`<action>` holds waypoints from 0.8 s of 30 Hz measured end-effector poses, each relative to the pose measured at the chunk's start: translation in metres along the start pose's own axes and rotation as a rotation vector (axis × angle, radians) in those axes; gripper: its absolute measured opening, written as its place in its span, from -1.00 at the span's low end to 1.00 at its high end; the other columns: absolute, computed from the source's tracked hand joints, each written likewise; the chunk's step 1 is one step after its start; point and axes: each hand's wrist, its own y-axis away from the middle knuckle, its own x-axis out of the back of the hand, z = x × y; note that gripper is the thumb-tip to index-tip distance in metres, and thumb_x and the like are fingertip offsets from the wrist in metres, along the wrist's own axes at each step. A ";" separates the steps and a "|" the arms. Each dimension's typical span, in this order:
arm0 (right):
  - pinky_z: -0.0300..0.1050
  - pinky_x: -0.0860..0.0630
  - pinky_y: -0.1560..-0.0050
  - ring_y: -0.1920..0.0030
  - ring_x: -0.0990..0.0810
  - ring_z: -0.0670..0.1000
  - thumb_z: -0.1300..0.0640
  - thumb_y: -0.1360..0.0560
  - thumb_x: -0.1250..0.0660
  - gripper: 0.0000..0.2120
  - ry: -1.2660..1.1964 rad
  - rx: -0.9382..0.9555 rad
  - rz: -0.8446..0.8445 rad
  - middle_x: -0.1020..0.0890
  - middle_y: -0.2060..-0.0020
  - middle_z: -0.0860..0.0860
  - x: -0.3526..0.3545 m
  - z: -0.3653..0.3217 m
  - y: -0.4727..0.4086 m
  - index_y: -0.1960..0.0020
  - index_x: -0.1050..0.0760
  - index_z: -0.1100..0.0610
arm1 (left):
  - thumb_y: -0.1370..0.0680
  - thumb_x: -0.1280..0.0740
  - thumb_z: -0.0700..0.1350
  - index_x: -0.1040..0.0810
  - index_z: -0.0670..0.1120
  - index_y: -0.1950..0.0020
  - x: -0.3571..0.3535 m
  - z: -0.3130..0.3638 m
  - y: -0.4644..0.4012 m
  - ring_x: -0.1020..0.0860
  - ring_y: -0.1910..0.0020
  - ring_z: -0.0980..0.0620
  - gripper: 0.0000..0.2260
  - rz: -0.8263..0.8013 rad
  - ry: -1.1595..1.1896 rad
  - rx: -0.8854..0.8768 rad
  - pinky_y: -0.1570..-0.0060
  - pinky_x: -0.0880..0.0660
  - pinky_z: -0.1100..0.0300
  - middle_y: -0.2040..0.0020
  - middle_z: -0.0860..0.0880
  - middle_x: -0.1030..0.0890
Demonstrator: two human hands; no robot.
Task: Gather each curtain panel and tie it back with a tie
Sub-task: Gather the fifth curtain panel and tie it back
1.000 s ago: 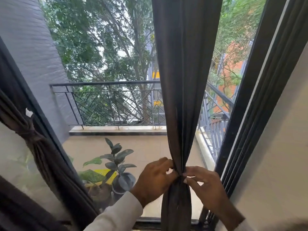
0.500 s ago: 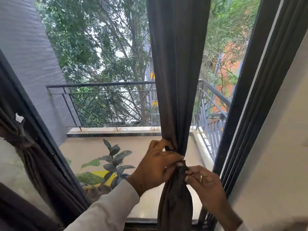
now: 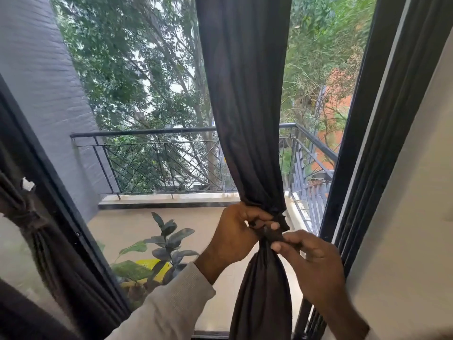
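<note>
Your left hand (image 3: pixel 235 231) grips the gathered curtain (image 3: pixel 247 119) at its pinch — your right hand (image 3: pixel 316 263) pinches what seems the tie (image 3: pixel 277 235), lying crosswise to the hanging panel.

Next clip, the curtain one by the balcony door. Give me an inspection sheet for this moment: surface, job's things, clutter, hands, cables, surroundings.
Surface: nothing seen; the work is at a hanging curtain.
Job's things: middle curtain panel gathered at its waist; dark tie wrapped there, knot state unclear. Left curtain panel already tied back.
Clutter: nothing seen.
Hands: left hand grips the gathered waist and tie; right hand pinches a tie end.
Cables: nothing seen.
Surroundings: balcony railing, potted plant, door frame, trees beyond.
</note>
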 end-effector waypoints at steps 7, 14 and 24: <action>-0.24 -0.55 0.34 0.46 -0.57 0.00 0.27 -0.39 -0.60 -0.72 -0.182 -0.255 -0.007 -0.67 0.43 0.14 0.002 -0.011 -0.012 -0.06 -0.65 0.11 | -0.50 -0.56 -0.28 -0.73 -0.16 0.07 0.006 0.004 0.008 -0.68 0.13 0.13 -0.93 -0.075 -0.067 -0.082 0.04 -0.57 0.19 0.13 0.14 -0.73; -0.29 -0.55 0.35 0.44 -0.61 -0.09 0.29 -0.51 -0.52 -0.95 -0.132 -0.247 -0.007 -0.71 0.40 0.07 0.003 -0.009 -0.011 0.14 -0.70 0.23 | -0.54 -0.58 -0.25 -0.48 -0.19 -0.29 0.013 0.012 0.027 -0.59 0.01 0.16 -0.59 -0.157 -0.057 -0.130 -0.15 -0.57 0.09 0.05 0.16 -0.62; -0.29 -0.57 0.33 0.43 -0.65 -0.04 0.25 -0.46 -0.58 -0.91 -0.028 -0.162 -0.016 -0.72 0.39 0.02 0.007 -0.016 -0.017 0.19 -0.71 0.12 | -0.56 -0.50 -0.11 -0.62 0.02 -0.45 -0.001 0.005 0.041 -0.59 -0.17 -0.02 -0.56 0.131 -0.609 -0.466 -0.25 -0.38 -0.19 -0.15 0.14 -0.69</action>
